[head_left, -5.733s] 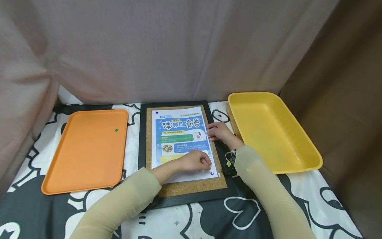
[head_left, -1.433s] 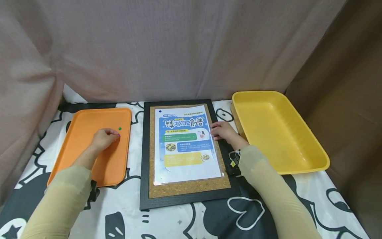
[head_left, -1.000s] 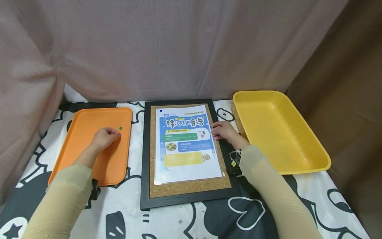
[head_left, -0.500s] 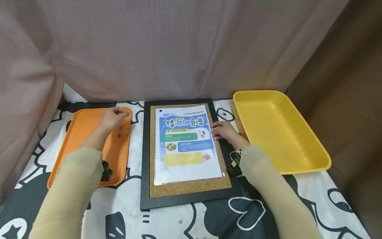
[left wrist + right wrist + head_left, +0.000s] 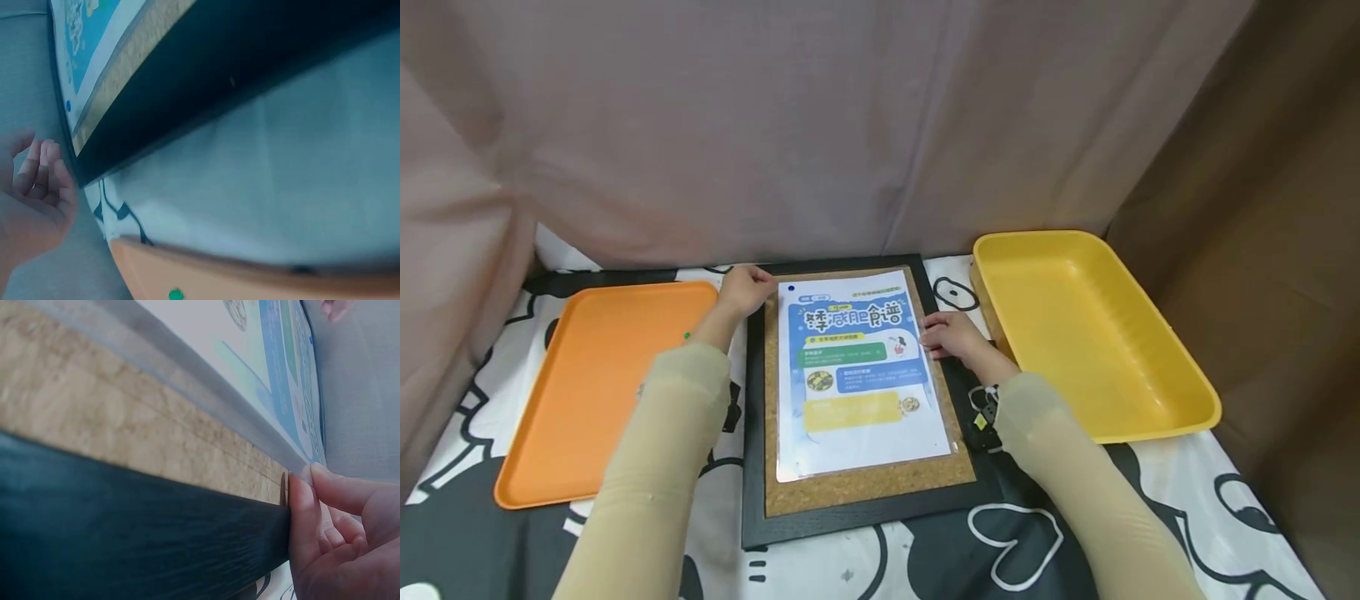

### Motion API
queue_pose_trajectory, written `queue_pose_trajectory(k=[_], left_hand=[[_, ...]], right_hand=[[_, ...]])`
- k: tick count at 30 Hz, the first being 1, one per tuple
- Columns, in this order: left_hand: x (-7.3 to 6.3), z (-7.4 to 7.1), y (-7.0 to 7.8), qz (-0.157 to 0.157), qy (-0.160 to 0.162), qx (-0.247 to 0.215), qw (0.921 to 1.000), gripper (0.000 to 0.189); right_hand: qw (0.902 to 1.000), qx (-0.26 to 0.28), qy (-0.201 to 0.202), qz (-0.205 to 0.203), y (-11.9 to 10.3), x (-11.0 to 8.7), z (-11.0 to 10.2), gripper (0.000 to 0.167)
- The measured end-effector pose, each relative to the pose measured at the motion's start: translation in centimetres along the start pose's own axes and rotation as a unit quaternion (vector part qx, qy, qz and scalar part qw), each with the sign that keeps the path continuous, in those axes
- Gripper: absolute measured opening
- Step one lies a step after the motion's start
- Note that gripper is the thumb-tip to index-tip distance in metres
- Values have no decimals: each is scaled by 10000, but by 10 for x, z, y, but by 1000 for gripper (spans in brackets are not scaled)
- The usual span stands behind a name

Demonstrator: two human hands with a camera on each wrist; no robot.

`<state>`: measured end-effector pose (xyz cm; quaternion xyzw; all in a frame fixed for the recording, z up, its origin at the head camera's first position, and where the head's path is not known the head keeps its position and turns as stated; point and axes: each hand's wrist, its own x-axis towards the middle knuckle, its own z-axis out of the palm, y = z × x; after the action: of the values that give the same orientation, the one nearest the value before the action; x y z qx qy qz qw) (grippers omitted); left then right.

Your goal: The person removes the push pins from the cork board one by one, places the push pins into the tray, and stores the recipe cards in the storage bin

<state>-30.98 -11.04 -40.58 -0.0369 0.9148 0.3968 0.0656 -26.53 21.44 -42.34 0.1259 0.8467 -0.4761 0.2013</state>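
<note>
A laminated poster (image 5: 850, 375) with blue and white print lies on a black-framed cork board (image 5: 868, 483). A dark blue pushpin (image 5: 791, 288) sits in the poster's upper left corner. My left hand (image 5: 745, 290) is over the board's upper left corner, just left of that pin; in the left wrist view its fingers are loosely bent with nothing between them. My right hand (image 5: 344, 525) pinches the poster's right edge between thumb and forefinger, seen close up in the right wrist view.
Left of the board an orange tray (image 5: 587, 383) bears a green pushpin (image 5: 687, 335); my left forearm covers part of the tray. A deep yellow basin (image 5: 1075, 333) stands at the right, next to my right arm. Grey curtains (image 5: 737, 125) hang behind and at the sides.
The purple pushpin went from the poster's lower right corner onto the tray and was let go. Then my left hand moved right to the board's upper left corner. My right hand stayed at the poster's edge.
</note>
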Motion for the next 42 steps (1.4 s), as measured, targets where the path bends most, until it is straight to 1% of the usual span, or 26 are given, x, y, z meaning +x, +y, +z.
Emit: queue_pose_trajectory(k=[2, 4, 9, 12, 14, 16, 18, 20, 22, 25, 29, 31, 32, 34, 35, 38, 40, 41, 42], left_hand=[[2, 5, -1, -168, -79, 36, 9998, 31], [3, 9, -2, -269, -141, 52, 9995, 31], [6, 15, -2, -232, -219, 470, 9984, 31], [7, 18, 2, -180, -278, 657, 9973, 31], [8, 20, 6, -242, -338, 667, 9969, 32], [9, 23, 11, -404, -345, 663, 9964, 33], [10, 26, 15, -627, -264, 705, 9952, 33], [11, 29, 18, -827, -116, 802, 9933, 30], [12, 31, 20, -973, 24, 911, 9911, 29], [12, 33, 24, -1082, 148, 991, 9891, 28], [12, 37, 27, -1219, 263, 959, 9876, 26], [14, 39, 27, -1289, 279, 976, 9864, 26], [17, 41, 25, -1319, 297, 976, 9860, 26], [25, 44, 20, -1386, 272, 1002, 9849, 26], [31, 47, 15, -1386, 347, 1064, 9840, 25], [43, 51, 6, -1395, 356, 1079, 9837, 22], [45, 50, 5, -1391, 279, 1044, 9844, 22], [49, 53, 2, -1339, 292, 1076, 9847, 21], [45, 50, 5, -1358, 169, 975, 9858, 22]], right_hand=[[10000, 3, -11, -4, 0, -1, 2, 41], [10000, -46, -8, 6, 0, -1, 3, 41], [9999, -116, 14, 48, 0, -1, 4, 41], [9999, -93, 39, 27, 0, 0, 3, 41], [10000, -78, 56, 17, -1, 1, 2, 41], [10000, -64, 64, 28, -2, 1, 2, 41], [10000, -66, 58, 41, -3, 1, 2, 42], [9999, -80, 42, 48, -3, 1, 1, 42], [9999, -84, 48, 62, -3, 1, 1, 42], [9999, -71, 68, 91, -3, 1, 0, 42], [9999, -91, 71, 74, -2, 1, 0, 42], [9999, -104, 74, 82, -1, 1, 0, 42], [9999, -110, 74, 79, -1, 1, 0, 42], [9999, -112, 74, 82, -1, 0, 0, 41], [9999, -108, 63, 81, -1, 0, 0, 41], [9999, -72, 39, 63, -1, 0, 0, 40], [10000, -57, 32, 67, -1, 1, 0, 40], [9999, -63, 34, 76, -1, 1, 0, 40], [9999, -56, 46, 87, -1, 1, -1, 41]])
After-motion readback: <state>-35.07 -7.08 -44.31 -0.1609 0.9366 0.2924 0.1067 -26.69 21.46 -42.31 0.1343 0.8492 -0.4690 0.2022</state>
